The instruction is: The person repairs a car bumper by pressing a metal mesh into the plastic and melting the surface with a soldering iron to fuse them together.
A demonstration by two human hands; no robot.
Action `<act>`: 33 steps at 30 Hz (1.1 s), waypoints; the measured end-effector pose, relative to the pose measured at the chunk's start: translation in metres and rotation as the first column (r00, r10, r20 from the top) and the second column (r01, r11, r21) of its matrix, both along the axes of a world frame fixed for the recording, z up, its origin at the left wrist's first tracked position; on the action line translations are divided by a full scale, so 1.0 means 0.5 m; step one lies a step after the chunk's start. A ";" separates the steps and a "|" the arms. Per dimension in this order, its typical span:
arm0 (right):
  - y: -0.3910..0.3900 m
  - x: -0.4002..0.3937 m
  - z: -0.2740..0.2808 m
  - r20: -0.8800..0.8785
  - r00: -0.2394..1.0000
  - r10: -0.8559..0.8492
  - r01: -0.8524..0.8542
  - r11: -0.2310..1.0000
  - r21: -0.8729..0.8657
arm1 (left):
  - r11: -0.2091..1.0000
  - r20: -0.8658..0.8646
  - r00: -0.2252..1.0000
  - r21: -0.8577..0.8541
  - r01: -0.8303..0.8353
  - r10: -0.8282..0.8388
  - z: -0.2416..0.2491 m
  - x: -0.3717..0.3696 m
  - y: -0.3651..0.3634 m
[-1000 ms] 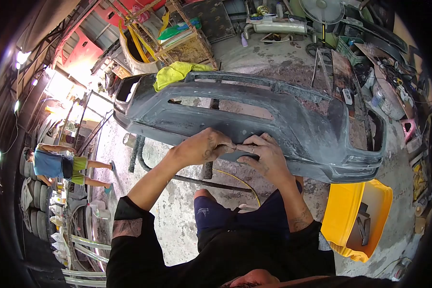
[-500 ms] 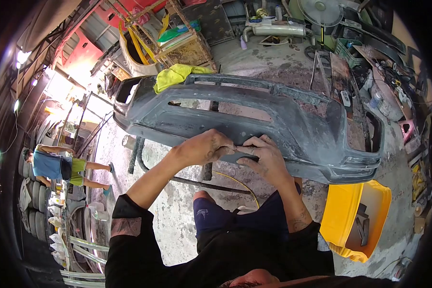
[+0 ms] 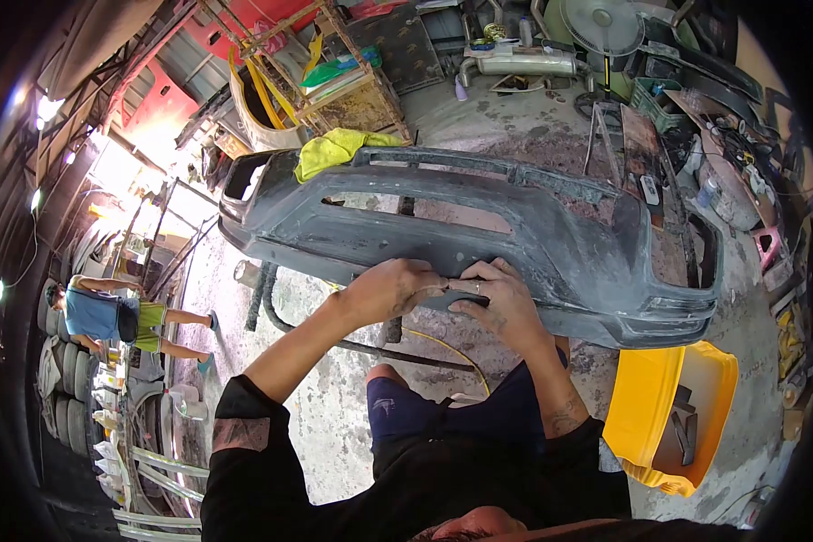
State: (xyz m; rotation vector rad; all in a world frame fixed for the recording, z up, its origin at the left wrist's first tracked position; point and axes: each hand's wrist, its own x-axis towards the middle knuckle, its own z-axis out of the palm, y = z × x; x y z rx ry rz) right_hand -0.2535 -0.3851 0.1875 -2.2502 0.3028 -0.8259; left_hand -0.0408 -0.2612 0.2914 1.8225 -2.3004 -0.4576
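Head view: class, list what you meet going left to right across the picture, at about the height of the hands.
Person in blue top → left hand → right hand → grey bumper's end → yellow tub.

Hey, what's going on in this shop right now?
A person is working on a grey car bumper propped up over a concrete floor. Both hands press on its lower edge, the left hand and the right hand close together. A yellow cloth lies on the bumper's top, a yellow tub stands to the right, and another person is further off.
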 end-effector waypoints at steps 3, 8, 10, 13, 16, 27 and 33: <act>0.000 -0.002 0.004 -0.015 1.000 0.006 -0.006 1.000 0.002 | 0.999 -0.086 0.996 -0.001 0.037 -0.037 -0.015 0.018 -0.005; -0.002 0.000 -0.005 0.048 0.999 0.025 -0.026 0.999 0.020 | 0.995 -0.090 0.991 -0.026 0.097 -0.099 -0.027 0.026 -0.017; -0.004 0.000 -0.002 0.049 0.998 0.027 -0.028 0.999 0.019 | 0.996 -0.037 0.997 -0.057 0.068 -0.070 -0.028 0.014 -0.002; 0.002 0.000 0.001 0.036 0.999 0.026 -0.026 1.000 -0.008 | 0.995 -0.034 0.999 -0.094 -0.025 0.022 -0.028 0.000 0.021; 0.019 -0.012 0.007 0.092 0.996 -0.005 0.005 1.000 0.000 | 0.992 -0.108 0.994 -0.121 -0.017 0.003 -0.006 -0.003 0.047; 0.014 -0.012 -0.003 0.092 0.992 -0.087 0.083 0.995 0.048 | 0.988 -0.090 0.992 -0.124 -0.098 0.087 0.017 0.016 0.061; 0.005 -0.020 -0.018 0.064 0.991 -0.115 0.121 0.988 -0.098 | 0.978 0.022 0.980 -0.066 -0.197 0.199 0.015 0.007 0.047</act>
